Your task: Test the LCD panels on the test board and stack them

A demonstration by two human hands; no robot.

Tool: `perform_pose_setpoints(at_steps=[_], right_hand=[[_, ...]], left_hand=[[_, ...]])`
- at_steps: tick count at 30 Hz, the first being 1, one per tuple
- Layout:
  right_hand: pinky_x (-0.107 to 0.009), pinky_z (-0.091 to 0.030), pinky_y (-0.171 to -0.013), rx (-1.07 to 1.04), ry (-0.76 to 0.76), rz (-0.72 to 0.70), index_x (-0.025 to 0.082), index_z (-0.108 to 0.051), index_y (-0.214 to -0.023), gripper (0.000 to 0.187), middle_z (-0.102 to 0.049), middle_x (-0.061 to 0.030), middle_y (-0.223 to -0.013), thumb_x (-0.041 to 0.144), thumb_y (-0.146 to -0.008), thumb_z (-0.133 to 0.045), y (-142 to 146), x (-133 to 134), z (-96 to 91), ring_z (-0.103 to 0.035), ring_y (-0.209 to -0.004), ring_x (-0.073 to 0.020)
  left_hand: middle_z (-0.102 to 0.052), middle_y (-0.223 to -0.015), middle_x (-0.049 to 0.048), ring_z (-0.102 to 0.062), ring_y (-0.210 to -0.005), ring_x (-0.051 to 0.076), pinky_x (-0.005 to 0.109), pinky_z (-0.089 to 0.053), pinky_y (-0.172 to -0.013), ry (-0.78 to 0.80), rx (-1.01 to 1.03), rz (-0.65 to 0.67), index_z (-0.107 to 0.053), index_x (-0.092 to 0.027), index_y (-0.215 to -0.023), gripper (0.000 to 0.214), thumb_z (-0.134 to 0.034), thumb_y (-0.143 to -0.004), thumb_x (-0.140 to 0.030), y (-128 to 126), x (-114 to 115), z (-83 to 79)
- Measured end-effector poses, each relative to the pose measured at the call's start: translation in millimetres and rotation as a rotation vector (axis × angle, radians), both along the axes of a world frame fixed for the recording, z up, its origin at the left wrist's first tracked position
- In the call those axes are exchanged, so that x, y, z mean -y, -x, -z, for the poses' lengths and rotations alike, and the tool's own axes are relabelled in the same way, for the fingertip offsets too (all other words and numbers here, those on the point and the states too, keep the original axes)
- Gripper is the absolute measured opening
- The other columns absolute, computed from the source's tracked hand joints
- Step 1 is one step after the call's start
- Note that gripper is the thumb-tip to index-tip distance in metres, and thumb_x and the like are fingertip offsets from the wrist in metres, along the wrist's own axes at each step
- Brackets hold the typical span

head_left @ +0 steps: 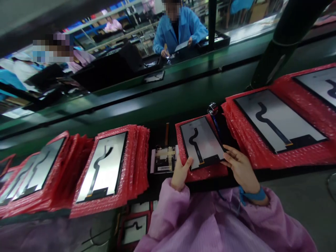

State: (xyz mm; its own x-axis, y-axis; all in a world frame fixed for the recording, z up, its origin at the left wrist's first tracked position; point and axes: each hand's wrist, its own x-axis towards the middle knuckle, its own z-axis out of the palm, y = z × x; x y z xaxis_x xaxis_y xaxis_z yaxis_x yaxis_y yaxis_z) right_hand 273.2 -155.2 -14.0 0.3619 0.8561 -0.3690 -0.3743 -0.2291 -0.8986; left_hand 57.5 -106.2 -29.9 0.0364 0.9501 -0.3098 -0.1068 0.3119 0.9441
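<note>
The left hand (181, 173) and right hand (241, 168) each pinched a near corner of a display panel (207, 140), which lay on red bubble wrap (207, 172) mid-desk. Similar wrapped panels sat stacked to the left (105, 168) and right (278, 122), and a small circuit board (164, 159) lay just left.

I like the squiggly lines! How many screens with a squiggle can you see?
6 screens: two on the left, one screen held by the left hand and right hand, two on the right, one low down. The stacks may hide more.
</note>
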Motion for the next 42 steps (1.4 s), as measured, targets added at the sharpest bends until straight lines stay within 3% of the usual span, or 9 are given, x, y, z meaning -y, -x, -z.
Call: perform_pose_setpoints(at_steps=[4,10,14,16,21,24,27,33,42], right_hand=[[-0.031,-0.065,-0.078,-0.024,0.018,-0.004,0.024,-0.068,-0.12,0.066,-0.059,0.001,-0.092,0.05,-0.062,-0.088,2.4,-2.9,-7.8,-0.066,-0.086,-0.014],[-0.042,-0.066,-0.076,0.281,-0.012,-0.149,0.02,-0.062,-0.126,0.06,-0.063,-0.0035,-0.093,0.055,-0.078,-0.071,11.5,0.1,9.1,-0.067,-0.083,-0.0201],[-0.057,-0.057,-0.091,1.095,-0.045,-0.221,0.014,-0.065,-0.123,0.043,-0.066,-0.0141,-0.106,0.044,-0.095,-0.052,11.5,6.0,-6.6,-0.064,-0.1,-0.032],[-0.055,-0.054,-0.095,1.39,-0.08,-0.313,0.012,-0.064,-0.126,0.04,-0.066,-0.0164,-0.115,0.037,-0.097,-0.05,12.9,-4.0,-25.7,-0.062,-0.109,-0.0346],[-0.045,-0.049,-0.107,1.552,-0.269,-0.731,0.01,-0.059,-0.134,0.042,-0.062,-0.0181,-0.133,0.03,-0.097,-0.057,30.2,-75.6,-55.5,-0.057,-0.127,-0.0307],[-0.045,-0.042,-0.115,1.599,-0.27,-0.761,0.011,-0.052,-0.144,0.065,-0.054,-0.0204,-0.148,0.045,-0.091,-0.067,36.9,-116.4,-44.2,-0.047,-0.141,-0.0319],[-0.047,-0.036,-0.12,1.615,-0.258,-0.795,0.006,-0.047,-0.148,0.085,-0.044,-0.0252,-0.154,0.054,-0.083,-0.075,39.1,-129.3,-23.8,-0.04,-0.147,-0.036],[-0.044,-0.033,-0.123,1.615,-0.249,-0.785,0.007,-0.047,-0.148,0.078,-0.043,-0.023,-0.156,0.052,-0.088,-0.07,44.2,-117.5,-11.2,-0.037,-0.149,-0.0332],[-0.048,-0.036,-0.121,1.543,-0.297,-0.729,0.008,-0.051,-0.143,0.078,-0.053,-0.0225,-0.148,0.045,-0.081,-0.079,46.3,-118.0,-10.0,-0.046,-0.143,-0.0348]], left_hand=[[-0.052,-0.148,0.0117,-0.049,-0.139,0.024,0.044,-0.037,-0.121,-0.3,-0.362,-0.092,-0.048,-0.025,-0.147,0.055,-0.056,-0.096,-0.046,5.3,16.2,9.4],[-0.065,-0.127,0.0113,-0.058,-0.123,0.023,0.041,-0.046,-0.108,-0.731,-0.862,-0.041,-0.071,-0.023,-0.119,0.03,-0.047,-0.1,-0.025,13.8,28.7,-0.2],[-0.068,-0.112,0.0115,-0.061,-0.11,0.025,0.044,-0.048,-0.103,-0.786,-0.976,-0.029,-0.072,-0.02,-0.107,0.026,-0.048,-0.098,-0.026,33.1,-19.8,-16.2],[-0.066,-0.117,0.0148,-0.059,-0.113,0.029,0.048,-0.046,-0.105,-0.72,-1.069,-0.001,-0.068,-0.017,-0.115,0.029,-0.051,-0.095,-0.029,43.3,-56.9,-19.9],[-0.06,-0.123,0.0231,-0.055,-0.12,0.039,0.057,-0.045,-0.104,-0.482,-1.273,0.076,-0.056,-0.007,-0.131,0.054,-0.061,-0.084,-0.034,50.8,-126.4,-15.9],[-0.067,-0.103,0.0149,-0.062,-0.106,0.033,0.051,-0.049,-0.098,-0.479,-1.186,0.066,-0.053,-0.009,-0.132,0.052,-0.057,-0.082,-0.023,51.9,-140.4,-10.3],[-0.065,-0.082,0.0031,-0.065,-0.083,0.023,0.039,-0.053,-0.086,-0.392,-0.904,-0.03,-0.051,-0.013,-0.131,0.057,-0.059,-0.075,-0.016,56.3,-143.4,-6.6],[-0.066,-0.089,0.0001,-0.064,-0.077,0.011,0.025,-0.05,-0.077,-0.361,-0.242,-0.229,-0.053,-0.014,-0.131,0.067,-0.075,-0.07,-0.032,60.6,-144.2,-5.4],[-0.068,-0.073,-0.001,-0.064,-0.066,0.012,0.023,-0.049,-0.063,-0.471,-0.275,-0.168,-0.069,-0.017,-0.108,0.037,-0.067,-0.085,-0.046,61.6,-128.0,-17.7]])
